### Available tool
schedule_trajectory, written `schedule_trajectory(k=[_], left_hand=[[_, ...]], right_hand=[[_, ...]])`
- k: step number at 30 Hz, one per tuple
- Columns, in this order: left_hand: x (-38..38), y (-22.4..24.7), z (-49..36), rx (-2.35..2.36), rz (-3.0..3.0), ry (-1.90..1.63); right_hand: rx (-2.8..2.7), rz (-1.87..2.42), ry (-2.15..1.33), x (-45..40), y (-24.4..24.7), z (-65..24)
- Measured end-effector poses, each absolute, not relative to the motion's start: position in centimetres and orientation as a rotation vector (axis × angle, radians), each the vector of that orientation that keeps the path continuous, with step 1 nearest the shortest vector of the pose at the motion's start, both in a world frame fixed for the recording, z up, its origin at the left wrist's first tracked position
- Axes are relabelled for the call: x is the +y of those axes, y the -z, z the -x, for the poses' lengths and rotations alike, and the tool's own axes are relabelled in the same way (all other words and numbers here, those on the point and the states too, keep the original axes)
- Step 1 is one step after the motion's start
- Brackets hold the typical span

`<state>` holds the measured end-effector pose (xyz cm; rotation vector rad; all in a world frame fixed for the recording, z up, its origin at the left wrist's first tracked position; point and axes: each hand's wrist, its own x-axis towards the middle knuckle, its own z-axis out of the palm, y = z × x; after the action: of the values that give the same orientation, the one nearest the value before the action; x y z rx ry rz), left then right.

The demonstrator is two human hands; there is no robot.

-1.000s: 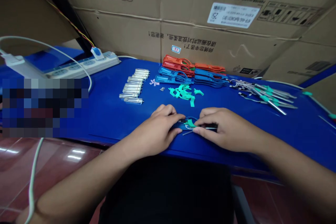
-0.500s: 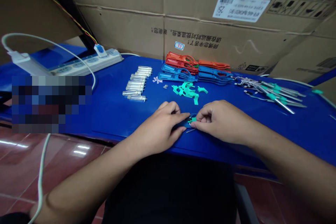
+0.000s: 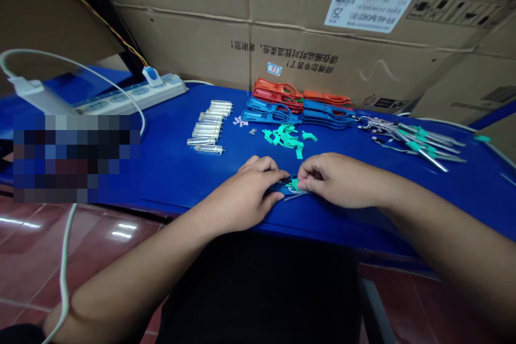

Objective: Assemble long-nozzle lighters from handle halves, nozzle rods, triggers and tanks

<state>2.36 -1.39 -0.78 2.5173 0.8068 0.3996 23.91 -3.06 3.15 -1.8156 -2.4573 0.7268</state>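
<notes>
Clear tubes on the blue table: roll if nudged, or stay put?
Probably roll: the clear tubes look round and lie on their sides on the smooth blue tabletop. They seem rigid and likely light; glass or plastic I cannot tell, so handle gently.

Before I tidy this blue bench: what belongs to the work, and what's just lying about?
Likely work: left hand, right hand, blue plastic part, green plastic tab, loose green plastic pieces, orange and blue plastic handles, clear tubes.
Lying about: white power strip, cardboard boxes.

Both forearms reach forward, the left hand (image 3: 245, 193) and right hand (image 3: 334, 180) nearly meeting, fingers curled.
</notes>
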Motion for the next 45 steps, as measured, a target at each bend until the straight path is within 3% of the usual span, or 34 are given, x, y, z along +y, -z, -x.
schedule_trajectory(k=[8, 24, 33, 41, 45], left_hand=[[-1.4, 0.9, -2.2, 0.822, -2.508, -0.406], [-1.4, 1.0, -2.1, 0.813, -2.515, -0.413], [-1.5, 0.8, -2.2, 0.786, -2.58, -0.399], [-1.8, 0.6, -2.0, 0.863, -2.718, -0.279], [-1.5, 0.7, -2.0, 0.834, -2.669, -0.32]], right_hand=[[-2.575, 1.583, -0.636, -3.4, -3.5, -25.0], [-2.698, 1.026, 0.141, -6.0, -0.2, -26.8], [-2.632, 0.964, -0.023, -5.5, 0.3, -26.9], [-2.815, 1.167, 0.131, -5.4, -1.2, -25.8], [-2.694, 1.281, -0.326, -4.9, -2.2, -25.3]])
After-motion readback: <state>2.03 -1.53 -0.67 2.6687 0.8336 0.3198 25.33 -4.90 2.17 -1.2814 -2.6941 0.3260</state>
